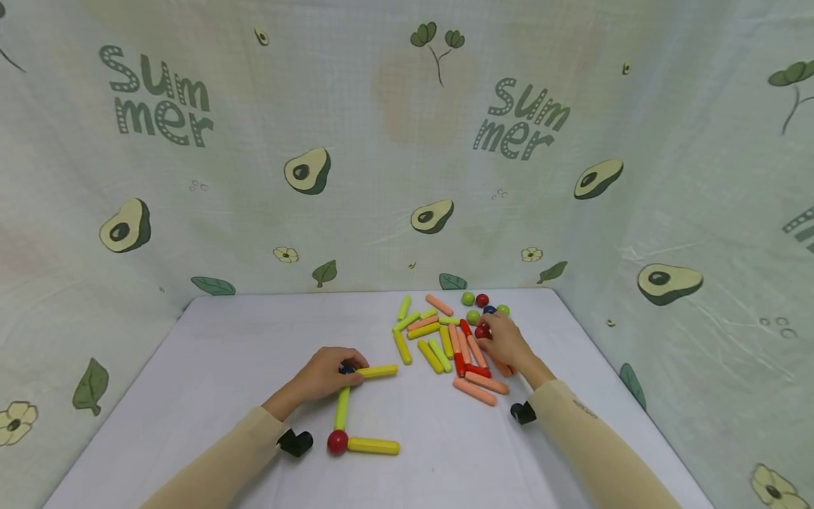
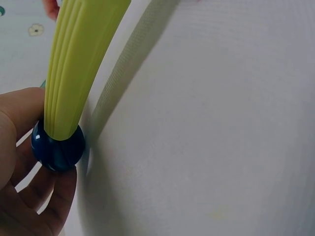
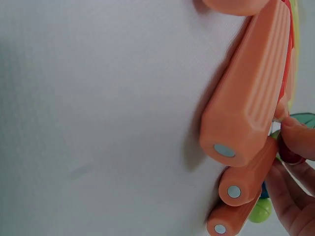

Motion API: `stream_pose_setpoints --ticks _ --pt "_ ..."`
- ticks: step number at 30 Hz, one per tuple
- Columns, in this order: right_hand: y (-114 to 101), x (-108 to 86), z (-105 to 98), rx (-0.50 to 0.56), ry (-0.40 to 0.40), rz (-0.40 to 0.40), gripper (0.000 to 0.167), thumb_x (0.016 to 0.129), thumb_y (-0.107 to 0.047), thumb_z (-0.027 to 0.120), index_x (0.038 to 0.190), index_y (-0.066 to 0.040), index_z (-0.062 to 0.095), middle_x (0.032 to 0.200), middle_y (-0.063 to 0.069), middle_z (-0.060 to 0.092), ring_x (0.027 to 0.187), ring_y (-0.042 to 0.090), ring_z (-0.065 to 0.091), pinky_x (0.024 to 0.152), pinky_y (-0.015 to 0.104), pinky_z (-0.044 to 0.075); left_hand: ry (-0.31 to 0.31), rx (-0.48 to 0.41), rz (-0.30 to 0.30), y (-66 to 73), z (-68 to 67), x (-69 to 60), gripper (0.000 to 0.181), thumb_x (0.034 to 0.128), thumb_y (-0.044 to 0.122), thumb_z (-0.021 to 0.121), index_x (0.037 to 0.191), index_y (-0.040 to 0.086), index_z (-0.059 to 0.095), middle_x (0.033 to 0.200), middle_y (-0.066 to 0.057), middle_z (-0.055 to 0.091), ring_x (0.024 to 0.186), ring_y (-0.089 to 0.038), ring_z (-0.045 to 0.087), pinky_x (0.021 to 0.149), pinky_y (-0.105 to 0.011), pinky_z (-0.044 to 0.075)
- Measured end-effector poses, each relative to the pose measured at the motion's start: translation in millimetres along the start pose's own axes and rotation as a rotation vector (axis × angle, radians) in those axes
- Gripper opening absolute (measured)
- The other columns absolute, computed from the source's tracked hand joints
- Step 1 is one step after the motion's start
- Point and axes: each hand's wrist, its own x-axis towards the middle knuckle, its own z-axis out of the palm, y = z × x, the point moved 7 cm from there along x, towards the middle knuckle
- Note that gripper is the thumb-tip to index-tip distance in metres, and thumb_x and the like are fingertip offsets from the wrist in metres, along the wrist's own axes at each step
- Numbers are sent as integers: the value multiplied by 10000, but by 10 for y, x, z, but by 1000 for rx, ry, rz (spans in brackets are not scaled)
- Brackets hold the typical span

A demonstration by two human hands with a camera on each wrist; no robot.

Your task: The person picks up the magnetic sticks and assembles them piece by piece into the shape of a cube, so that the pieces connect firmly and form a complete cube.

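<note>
My left hand (image 1: 331,373) grips a dark blue ball (image 2: 58,150) between thumb and fingers. A lime stick (image 1: 342,410) joins that ball to a red ball (image 1: 338,442) nearer me. One yellow stick (image 1: 380,371) points right from the blue ball, and another yellow stick (image 1: 374,446) points right from the red one. At the right of the pile, my right hand (image 1: 506,341) pinches a dark red ball (image 3: 290,151), partly hidden by the fingers. Orange sticks (image 3: 243,93) with round metal ends lie close to this hand in the right wrist view.
Loose sticks (image 1: 422,331) in yellow, lime, orange and red are spread over the white table (image 1: 254,339) at centre right. Green balls (image 1: 468,298), another red ball (image 1: 482,300) and a blue ball (image 1: 489,309) stand at the back. A printed cloth (image 1: 369,92) hangs behind.
</note>
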Motion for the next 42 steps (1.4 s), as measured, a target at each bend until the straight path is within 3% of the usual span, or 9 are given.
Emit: stream_pose_setpoints --ticks 10,16,21,26,32,42 --pt "-52 -22 -53 2 51 -28 342 943 -5 779 1257 -19 645 1153 169 637 997 302 592 910 470 605 -2 -14 12 5 -3 8 182 939 233 834 1108 257 770 1015 135 713 942 -89 622 880 -361 551" --pt "-386 -122 -90 61 58 -65 389 941 -59 800 1303 -20 662 1225 156 658 955 264 608 863 420 614 -4 -7 23 22 -11 -13 180 940 228 832 1109 240 771 1008 128 715 935 -90 625 864 -345 553" --pt "-864 -291 35 186 -40 -150 368 927 -44 814 1271 -27 684 1171 93 702 936 193 647 826 349 614 -8 -9 26 35 -23 -29 180 943 218 829 1113 229 773 1012 114 718 935 -100 624 854 -340 554" --pt "-1192 -437 326 207 -169 -243 311 928 -102 832 1224 -64 744 1102 15 726 919 168 664 807 306 587 -23 -4 38 48 -18 -22 181 949 223 824 1122 232 769 1023 118 718 941 -95 624 859 -333 551" --pt "-1306 -471 609 225 -229 -271 315 955 -142 814 1257 -81 752 1094 9 731 909 149 649 803 277 568 -46 -9 62 51 6 -17 190 958 224 814 1143 221 768 1046 100 729 952 -94 632 865 -319 552" --pt "-1407 -464 691 261 -232 -239 319 960 -149 805 1260 -71 733 1072 1 723 870 123 634 784 256 561 -40 13 93 74 20 -26 179 963 207 808 1139 210 778 1048 93 737 963 -78 633 885 -341 554"
